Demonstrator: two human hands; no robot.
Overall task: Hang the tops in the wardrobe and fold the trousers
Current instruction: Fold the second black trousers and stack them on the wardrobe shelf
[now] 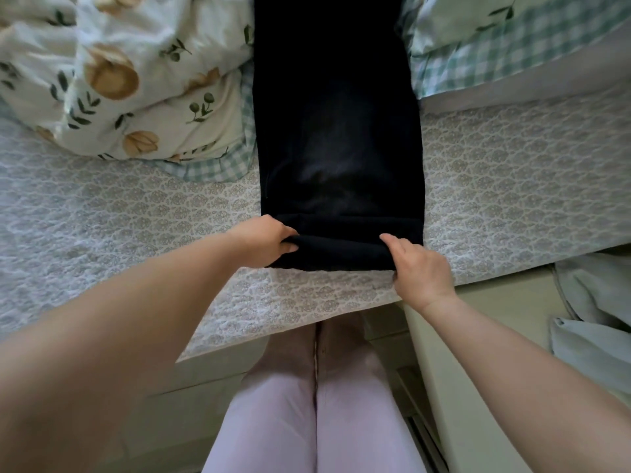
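A: Where were the trousers laid?
B: Stretched away from both hands. The near end was gripped by the left hand and right hand, set apart.
A: Nearby?
B: A duvet was heaped beyond the left hand.

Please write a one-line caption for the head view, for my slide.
Left hand and right hand grip the near end of dark trousers laid on a pale quilted bedspread.

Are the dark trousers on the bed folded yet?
Barely: the dark trousers lie stretched long; only the near end is turned over, gripped by the left hand and right hand.
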